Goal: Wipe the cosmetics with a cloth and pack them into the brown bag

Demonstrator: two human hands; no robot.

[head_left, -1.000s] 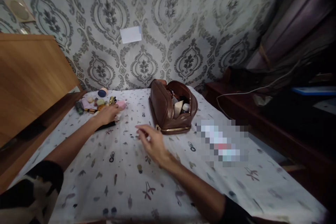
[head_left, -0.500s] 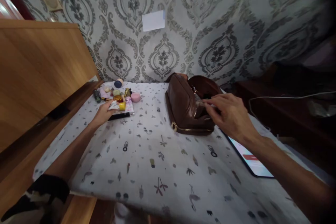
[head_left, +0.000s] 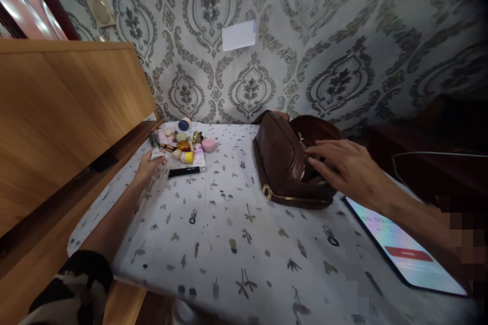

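Observation:
Over at the left end of the cloth, my left hand (head_left: 146,166) is closed on a small white crumpled piece (head_left: 156,154), which looks like tissue or a wrapper. Close by lies a cluster of small cosmetics: a yellow-capped bottle (head_left: 187,157), a pink round jar (head_left: 208,145), a white and pink tube (head_left: 199,155) and a black pen-like stick (head_left: 186,171). My right hand (head_left: 348,172) is at the opening of a brown leather bag (head_left: 276,152), thumb and fingers pinched at its zipped edge. The bag's inside is mostly hidden by that hand.
A phone or tablet (head_left: 404,249) with a lit screen lies under my right forearm. The patterned cloth (head_left: 229,233) covers the table. A wooden panel (head_left: 76,91) rises on the left, the papered wall (head_left: 251,91) behind. A white cable (head_left: 438,154) runs at the right.
My left hand has drawn left, away from the yellow-capped bottle, with the white piece in it. My right hand stays at the bag's opening. The whole view has shifted slightly.

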